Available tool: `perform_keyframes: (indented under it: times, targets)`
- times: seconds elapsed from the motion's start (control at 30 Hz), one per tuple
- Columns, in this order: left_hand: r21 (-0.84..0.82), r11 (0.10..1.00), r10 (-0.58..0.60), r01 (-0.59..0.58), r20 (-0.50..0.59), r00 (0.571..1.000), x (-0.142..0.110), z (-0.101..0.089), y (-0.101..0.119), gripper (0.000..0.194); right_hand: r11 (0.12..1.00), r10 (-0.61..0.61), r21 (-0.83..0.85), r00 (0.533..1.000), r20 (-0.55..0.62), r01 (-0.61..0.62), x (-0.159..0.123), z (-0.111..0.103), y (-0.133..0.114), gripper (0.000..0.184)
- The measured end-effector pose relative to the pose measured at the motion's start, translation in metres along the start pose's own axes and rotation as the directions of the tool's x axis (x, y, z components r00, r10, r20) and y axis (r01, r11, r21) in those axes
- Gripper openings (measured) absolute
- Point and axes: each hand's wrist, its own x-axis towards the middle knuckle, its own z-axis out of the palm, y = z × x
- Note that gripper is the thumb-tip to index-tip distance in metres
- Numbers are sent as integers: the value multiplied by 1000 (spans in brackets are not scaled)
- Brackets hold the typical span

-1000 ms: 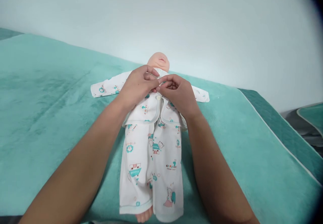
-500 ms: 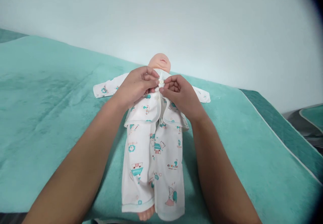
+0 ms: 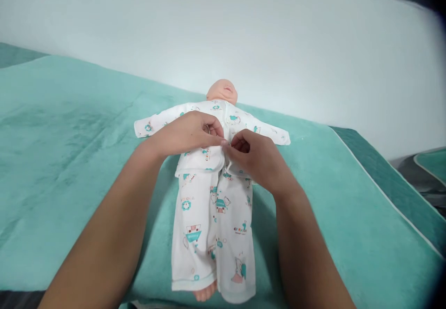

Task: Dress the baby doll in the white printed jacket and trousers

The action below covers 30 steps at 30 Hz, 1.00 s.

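A baby doll (image 3: 222,90) lies on its back, head away from me, arms spread to both sides. It wears a white printed baby shirt (image 3: 202,162) and matching trousers (image 3: 197,220); one foot pokes out of a trouser leg. My left hand (image 3: 198,132) is closed in a pinch on the shirt's front edge, over the doll's belly. Right beside it my right hand (image 3: 254,153) pinches the other side of the front opening, the thumbs nearly meeting. Whatever button lies between the fingertips is hidden.
A green blanket (image 3: 87,160) covers the bed under the doll. Behind it rises a white wall (image 3: 174,30). At the right, a darker green cover (image 3: 376,160) shows past the blanket's pale edge, with another green-covered surface (image 3: 434,165) beyond.
Both hands have moved down the shirt front, from a button near the neck to the belly. The button between them no longer shows, and the upper shirt front is now uncovered.
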Motion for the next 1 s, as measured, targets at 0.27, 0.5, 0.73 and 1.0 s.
perform_keyframes:
  times: [0.27, 0.5, 0.73, 1.0]
  targets:
    - [-27, 999, 37, -37, 16, 999, 1, 3, -3, 13, 935, -2, -355, 999, -48, -15, -9, 12, -16, 4]
    - [-332, 941, 98, -72, 61, 993, -2, 2, 0, 11, 971, 45, 235, 999, 2, -44, 1, -4, 7, 11]
    - [-457, 887, 76, -67, 2, 997, 1, 8, 1, 14, 658, 44, 749, 997, 66, -78, 9, 1, 18, 18]
    - [-516, 853, 89, -77, -2, 996, 5, 9, -7, 16, 662, 15, 744, 994, 108, -91, 11, 4, 22, 22]
